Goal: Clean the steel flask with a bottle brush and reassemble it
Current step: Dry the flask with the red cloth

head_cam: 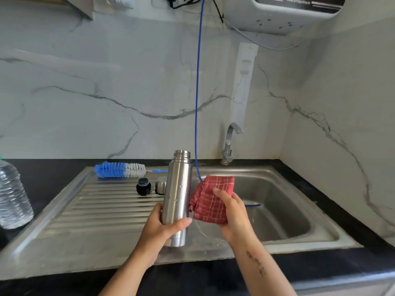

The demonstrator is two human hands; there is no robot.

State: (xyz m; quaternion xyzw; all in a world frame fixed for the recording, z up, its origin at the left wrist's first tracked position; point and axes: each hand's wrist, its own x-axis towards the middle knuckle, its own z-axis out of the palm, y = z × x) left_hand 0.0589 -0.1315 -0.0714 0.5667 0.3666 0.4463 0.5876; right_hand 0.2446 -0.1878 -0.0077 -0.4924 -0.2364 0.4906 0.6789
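The steel flask (177,193) stands upright with its mouth uncovered, over the sink's drainboard. My left hand (159,232) grips its lower body, thumb across the front. Just right of the flask, my right hand (232,214) holds a folded red checked cloth (210,199); the cloth sits against or very close to the flask's side. On the drainboard behind lie the black stopper (143,186) and the steel cup lid (160,187), partly hidden by the flask. The blue-and-white bottle brush (120,169) lies along the back rim.
The steel sink basin (277,212) opens on the right, with a tap (229,143) behind it. A blue hose (197,92) hangs down the marble wall into the basin. A clear plastic water bottle (12,195) stands on the black counter at the left edge.
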